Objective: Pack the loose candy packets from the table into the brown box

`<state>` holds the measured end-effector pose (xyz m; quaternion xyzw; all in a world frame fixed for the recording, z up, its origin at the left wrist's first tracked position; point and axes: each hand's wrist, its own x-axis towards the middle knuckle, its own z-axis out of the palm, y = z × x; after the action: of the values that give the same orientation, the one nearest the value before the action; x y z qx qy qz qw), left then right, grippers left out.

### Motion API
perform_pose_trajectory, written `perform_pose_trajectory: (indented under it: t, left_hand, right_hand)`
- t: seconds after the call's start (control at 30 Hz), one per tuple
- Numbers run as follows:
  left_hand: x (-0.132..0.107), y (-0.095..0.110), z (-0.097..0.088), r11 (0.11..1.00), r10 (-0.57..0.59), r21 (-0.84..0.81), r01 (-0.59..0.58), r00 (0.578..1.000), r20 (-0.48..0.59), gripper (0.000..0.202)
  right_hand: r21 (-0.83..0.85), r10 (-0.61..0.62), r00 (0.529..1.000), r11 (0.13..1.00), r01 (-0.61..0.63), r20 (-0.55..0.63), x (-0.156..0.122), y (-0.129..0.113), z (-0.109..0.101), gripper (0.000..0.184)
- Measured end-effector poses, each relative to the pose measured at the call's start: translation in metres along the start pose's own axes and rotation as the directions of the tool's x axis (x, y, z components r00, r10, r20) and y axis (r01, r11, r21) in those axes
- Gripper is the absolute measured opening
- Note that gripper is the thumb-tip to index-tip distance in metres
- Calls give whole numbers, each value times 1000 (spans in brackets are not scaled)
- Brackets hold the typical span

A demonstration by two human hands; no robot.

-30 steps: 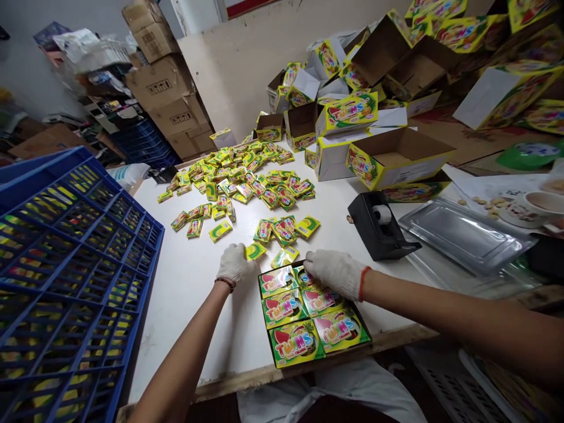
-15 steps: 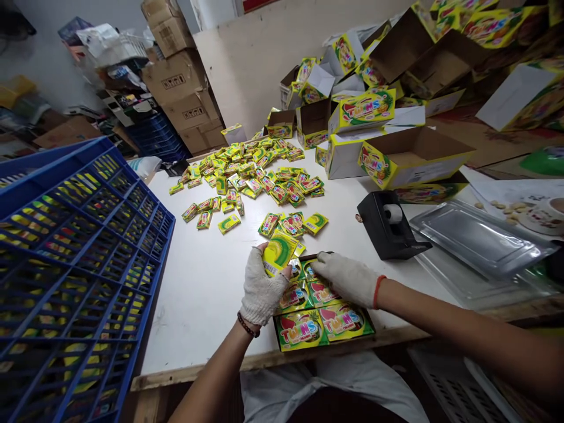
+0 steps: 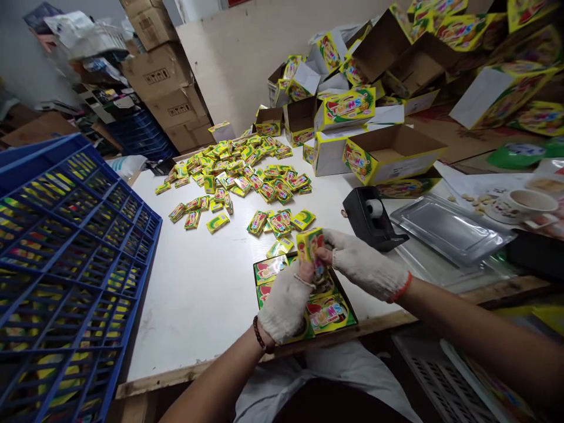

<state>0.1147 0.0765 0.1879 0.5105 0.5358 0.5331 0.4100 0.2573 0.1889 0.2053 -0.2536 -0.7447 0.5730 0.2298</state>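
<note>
Both hands wear white fingerless knit gloves. My left hand [image 3: 288, 299] and my right hand [image 3: 363, 261] grip one small yellow-green candy box [image 3: 309, 244] between them, tilted up above an open display box [image 3: 348, 299]. Rows of flat packs printed "TWINS" lie face up in that display box, partly hidden behind my left hand and the held box. A few loose small boxes [image 3: 282, 222] lie just beyond it, and one [image 3: 279, 247] lies close to its far edge. A larger heap of the same small boxes [image 3: 247, 167] spreads over the far part of the white table.
A blue plastic crate [image 3: 83, 252] full of packs stands at the left. On the right are a black tape dispenser [image 3: 374, 217], a clear plastic tray [image 3: 449, 226] and a cup [image 3: 533, 201]. Cartons [image 3: 392, 155] pile up behind. The wooden table edge [image 3: 194, 371] runs in front of me.
My left hand has moved right and down with the candy box, which has turned to show its printed face. My right hand has left the packs and joined it. The view has shifted slightly.
</note>
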Motion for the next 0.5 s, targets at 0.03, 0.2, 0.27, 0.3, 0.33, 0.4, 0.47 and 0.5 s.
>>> perform_pose_trajectory:
  t: [0.03, 0.2, 0.27, 0.3, 0.33, 0.4, 0.47, 0.5]
  left_hand:
    - [2, 0, -7, 982, 77, 175, -75, 997, -1, 51]
    - [59, -18, -70, 688, 106, 713, 131, 955, -277, 25]
    - [92, -34, -92, 636, 69, 740, 219, 939, -337, 23]
    - [106, -43, -100, 616, 47, 744, 257, 932, -361, 26]
    - [119, -52, -106, 604, 24, 743, 288, 925, -379, 29]
    - [139, -70, -114, 581, -20, 736, 347, 910, -414, 37]
    - [152, -84, -119, 567, -66, 723, 395, 897, -438, 41]
    - [157, -90, -121, 563, -90, 715, 415, 890, -446, 39]
  right_hand:
    - [-11, -16, 1000, 1000, 16, -9, -1, 2, -4, 43]
    - [-491, 152, 934, 871, 29, 324, -8, 6, -4, 21]
    - [-729, 297, 876, 679, 86, 379, -9, 5, 10, 18]
    - [-803, 357, 857, 587, 104, 372, -9, 5, 18, 17]
    - [-844, 398, 844, 524, 113, 360, -10, 6, 25, 17]
    - [-862, 414, 837, 492, 125, 358, -13, 10, 36, 19]
    - [-838, 357, 860, 529, 136, 364, -18, 19, 39, 19]
    - [-825, 312, 877, 545, 150, 366, -21, 25, 39, 19]
